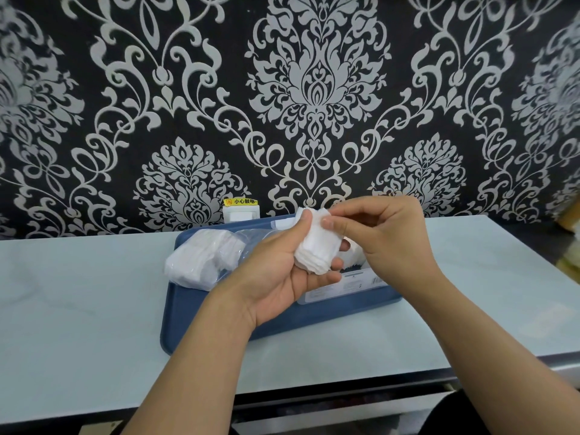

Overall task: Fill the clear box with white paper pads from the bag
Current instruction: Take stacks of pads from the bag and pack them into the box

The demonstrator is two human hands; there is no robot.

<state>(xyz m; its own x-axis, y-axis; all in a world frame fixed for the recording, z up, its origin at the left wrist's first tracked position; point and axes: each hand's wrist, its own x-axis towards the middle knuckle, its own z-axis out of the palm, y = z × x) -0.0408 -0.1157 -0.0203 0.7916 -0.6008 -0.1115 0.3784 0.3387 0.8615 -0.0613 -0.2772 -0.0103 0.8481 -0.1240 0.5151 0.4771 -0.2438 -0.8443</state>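
Observation:
My left hand (282, 271) grips a thick stack of white paper pads (317, 249) above the blue tray (204, 318). My right hand (386, 233) pinches the top edge of that stack with thumb and forefinger. A clear plastic bag (204, 262) holding more white pads lies on the tray's left half. The clear box (345, 285), with a printed label on its front wall, stands on the tray's right half, mostly hidden behind my hands.
The tray sits on a pale tabletop (78, 293) against a dark patterned wall. A white wall socket with a yellow warning sticker (241, 208) is behind the tray. The table's front edge runs below my forearms.

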